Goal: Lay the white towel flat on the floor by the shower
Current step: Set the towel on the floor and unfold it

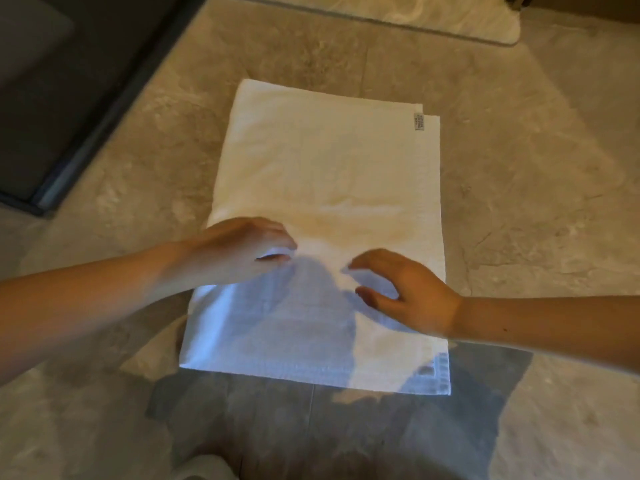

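Two hands are being held over the near half of the towel (322, 174), which is lying spread on the floor (519, 168), roughly midway between the dark frame (86, 116) running along the floor's left side and a pale mat (415, 15) at its far edge. The towel's long axis is running away from the person, from the stitched near hem to the far edge, so most of the cloth is lying beyond both hands. The left hand (239, 251) is being kept near the towel's left edge and slightly farther out; its fingers are loosely bent and turned down toward the cloth, and nothing is seen being pinched, though blur is hiding whether the fingertips are touching. The right hand (408, 292) is being held nearer the right edge with fingers spread and curved and the thumb apart, gripping nothing. A second layer is showing at the far right corner, so the towel is judged to be doubled. A small grey label (419, 121) is sewn at that corner; its writing is too small to be read. Any remaining smoothing is judged to be needed along the long axis, outward from the hands.
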A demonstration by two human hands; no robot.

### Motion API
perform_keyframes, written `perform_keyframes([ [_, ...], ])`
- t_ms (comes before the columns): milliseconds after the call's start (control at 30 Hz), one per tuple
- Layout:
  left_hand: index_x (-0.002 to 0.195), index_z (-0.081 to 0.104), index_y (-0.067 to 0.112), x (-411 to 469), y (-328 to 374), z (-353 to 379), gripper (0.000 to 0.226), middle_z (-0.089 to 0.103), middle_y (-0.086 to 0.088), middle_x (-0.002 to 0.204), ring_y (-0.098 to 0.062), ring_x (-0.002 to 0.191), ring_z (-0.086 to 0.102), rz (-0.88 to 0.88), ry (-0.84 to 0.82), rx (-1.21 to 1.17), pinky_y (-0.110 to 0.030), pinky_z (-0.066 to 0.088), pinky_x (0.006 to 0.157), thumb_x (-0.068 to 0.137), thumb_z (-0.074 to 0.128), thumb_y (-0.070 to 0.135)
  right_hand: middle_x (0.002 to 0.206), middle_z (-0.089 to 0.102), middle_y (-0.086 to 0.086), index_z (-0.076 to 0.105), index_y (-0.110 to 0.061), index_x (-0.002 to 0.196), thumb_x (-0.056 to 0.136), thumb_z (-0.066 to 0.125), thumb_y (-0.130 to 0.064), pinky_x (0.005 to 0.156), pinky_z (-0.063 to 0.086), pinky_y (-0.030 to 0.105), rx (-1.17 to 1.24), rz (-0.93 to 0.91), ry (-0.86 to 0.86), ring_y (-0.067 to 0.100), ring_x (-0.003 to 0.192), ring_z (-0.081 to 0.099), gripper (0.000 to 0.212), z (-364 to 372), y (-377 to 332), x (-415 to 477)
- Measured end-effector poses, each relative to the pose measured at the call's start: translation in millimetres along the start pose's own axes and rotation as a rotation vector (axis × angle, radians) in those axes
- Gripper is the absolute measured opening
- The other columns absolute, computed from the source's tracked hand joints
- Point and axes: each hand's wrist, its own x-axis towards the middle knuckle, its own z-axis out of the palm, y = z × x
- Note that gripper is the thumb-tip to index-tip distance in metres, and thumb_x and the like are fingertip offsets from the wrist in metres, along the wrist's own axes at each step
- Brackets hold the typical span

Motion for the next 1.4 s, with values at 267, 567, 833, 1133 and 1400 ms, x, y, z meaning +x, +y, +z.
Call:
perform_keyframes([
  [267, 0.15, 0.03, 0.02, 25.4, 13.2, 6.0, 0.067, 0.024, -0.015, 0.158, -0.037, 0.144, 0.024, -0.027, 0.095, 0.3, -0.061, 0.022, 0.111, 0.095, 0.028, 0.058, 0.164, 0.004, 0.011, 0.007, -0.018, 0.156, 0.1, 0.031, -0.05, 0.122, 0.008, 0.042, -0.393, 0.12, 0.126, 0.029, 0.15, 0.005, 0.069, -9.2, 31.6, 55.3],
  [567, 0.153, 0.016, 0.027, 33.6, -3.1, 45.1, 0.07, 0.014, -0.015, 0.16, -0.038, 0.146, 0.015, -0.043, -0.023, 0.31, -0.066, 0.023, 0.109, 0.093, 0.026, 0.062, 0.159, -0.011, 0.027, -0.009, -0.016, 0.155, 0.096, 0.01, -0.058, 0.112, -0.002, 0.07, -0.654, 0.132, 0.023, 0.047, 0.143, -0.018, 0.074, 22.0, 56.0, 67.3],
  [833, 0.151, 0.027, 0.027, 81.5, -19.2, 26.8, 0.068, 0.021, -0.013, 0.158, -0.036, 0.145, 0.02, -0.018, 0.049, 0.264, -0.064, 0.022, 0.11, 0.093, 0.029, 0.062, 0.161, -0.016, 0.018, -0.014, -0.026, 0.154, 0.095, 0.017, -0.061, 0.116, -0.01, 0.06, -0.623, 0.121, 0.105, 0.034, 0.145, -0.025, 0.075, -12.4, 87.7, 96.7],
  [1133, 0.15, 0.028, 0.027, 147.5, -47.9, 2.8, 0.068, 0.024, -0.014, 0.157, -0.038, 0.143, 0.022, -0.031, 0.039, 0.36, -0.067, 0.024, 0.108, 0.092, 0.026, 0.061, 0.163, -0.012, 0.011, -0.014, -0.033, 0.153, 0.094, 0.017, -0.065, 0.118, -0.012, 0.051, -0.606, 0.113, 0.198, 0.025, 0.147, -0.023, 0.074, -54.0, 120.5, 139.4],
  [1400, 0.152, -0.004, 0.038, 180.7, -68.9, -1.2, 0.068, -0.01, -0.002, 0.162, -0.024, 0.147, -0.016, -0.053, 0.106, 0.317, -0.056, -0.003, 0.116, 0.091, 0.007, 0.067, 0.163, -0.006, 0.014, -0.01, -0.031, 0.154, 0.094, 0.02, -0.063, 0.118, -0.007, 0.052, -0.63, 0.104, 0.228, 0.028, 0.149, -0.014, 0.074, -80.9, 142.6, 168.8],
])
